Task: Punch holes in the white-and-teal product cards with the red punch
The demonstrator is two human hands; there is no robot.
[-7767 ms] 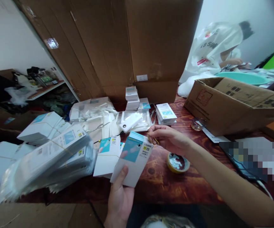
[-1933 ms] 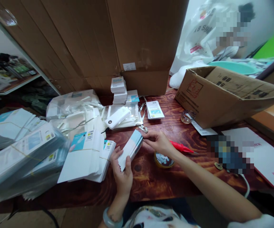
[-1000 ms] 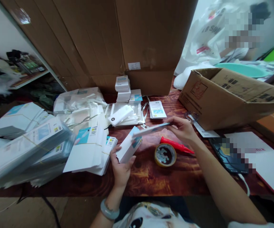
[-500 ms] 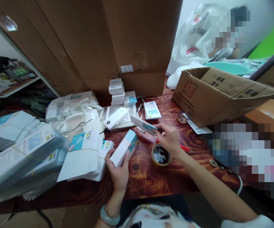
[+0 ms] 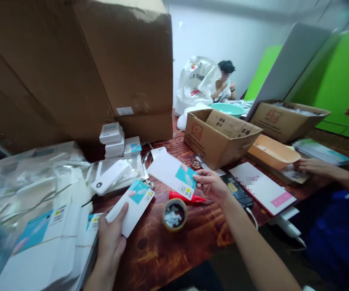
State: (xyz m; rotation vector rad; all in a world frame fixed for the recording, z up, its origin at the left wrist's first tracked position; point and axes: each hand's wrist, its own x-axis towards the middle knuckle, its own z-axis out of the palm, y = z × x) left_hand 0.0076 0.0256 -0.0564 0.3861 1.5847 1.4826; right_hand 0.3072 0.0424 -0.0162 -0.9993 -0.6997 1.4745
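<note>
My left hand (image 5: pixel 112 238) is wrapped round a slim white-and-teal carton (image 5: pixel 133 214), thumb lying across its top face. In my right hand (image 5: pixel 212 186), a flat white-and-teal packaging piece (image 5: pixel 167 167) is pinched at its printed end. That piece is tilted above the table, over part of a red pointed tool (image 5: pixel 198 199). Between my hands and nearer to me stands a tape roll (image 5: pixel 175 229) with small pale pieces inside its ring. Beside my left hand lies a banded stack of similar flat cartons (image 5: pixel 45 252). Several small boxes (image 5: pixel 114 141) are piled behind.
A white device (image 5: pixel 110 178) lies on clear plastic packs. An open cardboard box (image 5: pixel 215 147) and an orange tray (image 5: pixel 274 153) stand to the right, near a phone (image 5: pixel 238 192). A co-worker's hand (image 5: pixel 316 167) reaches in there. Another person (image 5: pixel 224 83) sits behind.
The view has swung to the right, bringing a co-worker's arm in. My right hand's piece has turned its printed face toward me. The left carton now shows its printed front.
</note>
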